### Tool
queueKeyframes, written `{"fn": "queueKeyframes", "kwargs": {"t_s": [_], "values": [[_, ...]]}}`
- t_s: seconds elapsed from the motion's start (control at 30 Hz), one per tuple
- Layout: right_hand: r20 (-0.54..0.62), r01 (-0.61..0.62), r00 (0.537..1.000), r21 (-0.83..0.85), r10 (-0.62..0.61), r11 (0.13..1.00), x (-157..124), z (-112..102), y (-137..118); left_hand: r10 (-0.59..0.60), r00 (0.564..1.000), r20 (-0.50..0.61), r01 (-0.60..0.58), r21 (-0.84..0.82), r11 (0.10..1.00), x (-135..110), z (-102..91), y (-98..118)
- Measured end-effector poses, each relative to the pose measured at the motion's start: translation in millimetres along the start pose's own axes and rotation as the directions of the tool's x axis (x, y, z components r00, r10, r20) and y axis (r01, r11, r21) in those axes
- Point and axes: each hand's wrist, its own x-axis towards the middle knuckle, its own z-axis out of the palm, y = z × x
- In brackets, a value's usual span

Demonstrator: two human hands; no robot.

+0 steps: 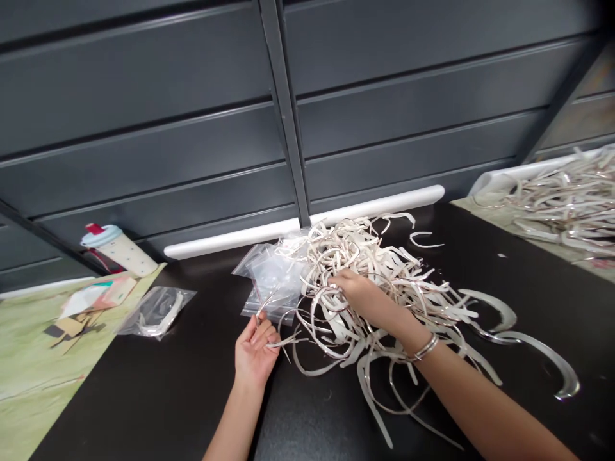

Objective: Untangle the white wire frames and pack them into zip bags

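Note:
A tangled pile of curved, whitish glossy strips [346, 256] lies on the black tabletop [192, 371]. My left hand [257, 346], palm up, has its fingers curled round a few of these strips, whose ends stick out at either side. Reaching into the pile, my right hand [358, 291] has its fingers closed on strips there; its fingertips are partly hidden among them. Clear plastic zip bags [273, 282] lie stacked just beyond my left hand, against the pile's left side.
Farther left is a clear bag [158, 312] with white strips inside. A tumbler [120, 250] leans near the dark panel wall [192, 128], beside paper and cardboard scraps [79, 323]. More strips [567, 198] heap on the right-hand table. White tubes [235, 238] line the wall's base.

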Motion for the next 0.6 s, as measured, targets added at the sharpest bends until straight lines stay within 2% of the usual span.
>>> {"fn": "queueKeyframes", "kwargs": {"t_s": [0.07, 0.13, 0.23, 0.33, 0.47, 0.6], "values": [[0.044, -0.05, 0.998, -0.097, 0.055, 0.994, 0.1, 6.6, 0.4, -0.002, 1.0, -0.002, 0.002, 0.0, 1.0, 0.0, -0.1, -0.3], [0.04, -0.089, 0.995, -0.144, 0.096, 0.986, 0.6, 10.9, 0.6, -0.005, 1.0, -0.005, 0.005, 0.001, 1.0, 0.2, -0.2, -0.6], [0.031, -0.114, 0.992, -0.157, 0.12, 0.981, 1.0, 11.9, -0.6, -0.008, 1.0, -0.014, 0.008, 0.002, 1.0, 0.4, 0.0, -0.9], [0.024, -0.116, 0.993, -0.124, 0.12, 0.985, -1.3, 1.6, -0.6, -0.004, 1.0, -0.023, 0.004, 0.001, 1.0, 0.3, 1.1, -0.9], [-0.023, -0.146, 0.989, -0.005, 0.146, 0.989, -4.7, -25.9, 5.9, 0.001, 1.0, -0.027, -0.001, 0.003, 1.0, -0.4, 2.9, -1.3], [-0.124, -0.128, 0.978, 0.288, 0.169, 0.949, -1.8, -51.9, 18.1, 0.005, 1.0, -0.018, -0.005, 0.019, 1.0, -2.6, 3.8, -2.4]]}}
